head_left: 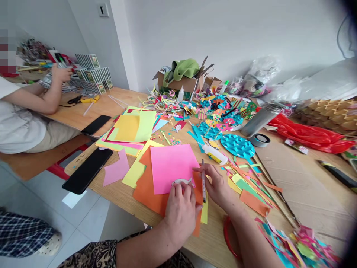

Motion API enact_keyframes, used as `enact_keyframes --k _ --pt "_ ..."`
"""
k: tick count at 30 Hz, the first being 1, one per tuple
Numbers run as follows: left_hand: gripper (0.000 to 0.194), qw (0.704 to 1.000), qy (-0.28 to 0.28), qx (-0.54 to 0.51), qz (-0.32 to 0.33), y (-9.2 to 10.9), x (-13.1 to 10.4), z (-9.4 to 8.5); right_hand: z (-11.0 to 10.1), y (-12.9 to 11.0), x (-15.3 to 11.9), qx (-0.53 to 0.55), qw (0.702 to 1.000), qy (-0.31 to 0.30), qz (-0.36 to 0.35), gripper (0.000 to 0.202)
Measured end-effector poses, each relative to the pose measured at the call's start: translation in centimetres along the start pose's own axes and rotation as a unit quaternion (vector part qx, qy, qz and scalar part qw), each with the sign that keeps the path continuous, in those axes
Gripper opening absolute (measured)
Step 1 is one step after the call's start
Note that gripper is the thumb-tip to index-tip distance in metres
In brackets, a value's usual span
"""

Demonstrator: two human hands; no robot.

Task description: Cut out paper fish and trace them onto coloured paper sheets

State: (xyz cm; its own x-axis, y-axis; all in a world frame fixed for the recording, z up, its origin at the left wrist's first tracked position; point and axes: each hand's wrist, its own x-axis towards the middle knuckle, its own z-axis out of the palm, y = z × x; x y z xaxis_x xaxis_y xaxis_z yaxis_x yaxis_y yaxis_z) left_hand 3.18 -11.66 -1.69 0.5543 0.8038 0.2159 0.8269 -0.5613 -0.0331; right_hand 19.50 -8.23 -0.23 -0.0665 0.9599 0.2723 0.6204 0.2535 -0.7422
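Note:
A sheet of bright pink paper (173, 163) lies on an orange sheet (149, 193) at the table's near edge. My left hand (181, 208) has its fingers bent together, pressing a small whitish paper cutout (178, 182) against the pink sheet's lower part; the fingers hide much of the cutout. Between the fingers of my right hand (219, 186) is a slim pen (203, 184), held nearly upright at the pink sheet's right side. Yellow paper (131, 175) sticks out from under the orange sheet, and a pink scrap (116, 167) sits left of it.
Stacked coloured paper (131, 126) and a black phone (87, 171) are on the left. Right of my hands lie a glue bottle (214, 154), blue ovals (237, 145), paper strips and red-handled scissors (230, 238). A metal flask (259, 121) stands behind. A co-worker (25, 108) sits far left.

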Motion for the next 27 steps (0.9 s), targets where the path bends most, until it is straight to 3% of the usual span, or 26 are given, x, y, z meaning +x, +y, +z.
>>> enact_keyframes --k 3,9,15,21,27 --pt "0.059 1.0 0.004 -0.007 -0.006 0.0 -0.1 0.0 0.6 0.1 0.0 -0.008 0.999 -0.031 -0.003 0.015" --pt "0.057 1.0 0.007 -0.017 -0.001 -0.1 0.0 0.0 0.7 -0.1 0.0 -0.011 0.999 -0.034 -0.02 0.025" --pt "0.055 1.0 0.003 -0.023 0.001 -0.3 -0.2 -0.2 -0.6 -1.3 0.0 -0.044 0.985 -0.152 -0.071 0.024" --pt "0.047 0.994 0.004 -0.097 0.042 -2.7 -1.5 -1.0 -1.2 -1.7 -0.2 -0.086 0.977 -0.18 -0.072 0.024" --pt "0.039 0.992 0.05 -0.113 0.039 -4.9 -3.5 -0.2 -1.4 -2.0 -0.3 -0.093 0.975 -0.19 -0.064 0.026"
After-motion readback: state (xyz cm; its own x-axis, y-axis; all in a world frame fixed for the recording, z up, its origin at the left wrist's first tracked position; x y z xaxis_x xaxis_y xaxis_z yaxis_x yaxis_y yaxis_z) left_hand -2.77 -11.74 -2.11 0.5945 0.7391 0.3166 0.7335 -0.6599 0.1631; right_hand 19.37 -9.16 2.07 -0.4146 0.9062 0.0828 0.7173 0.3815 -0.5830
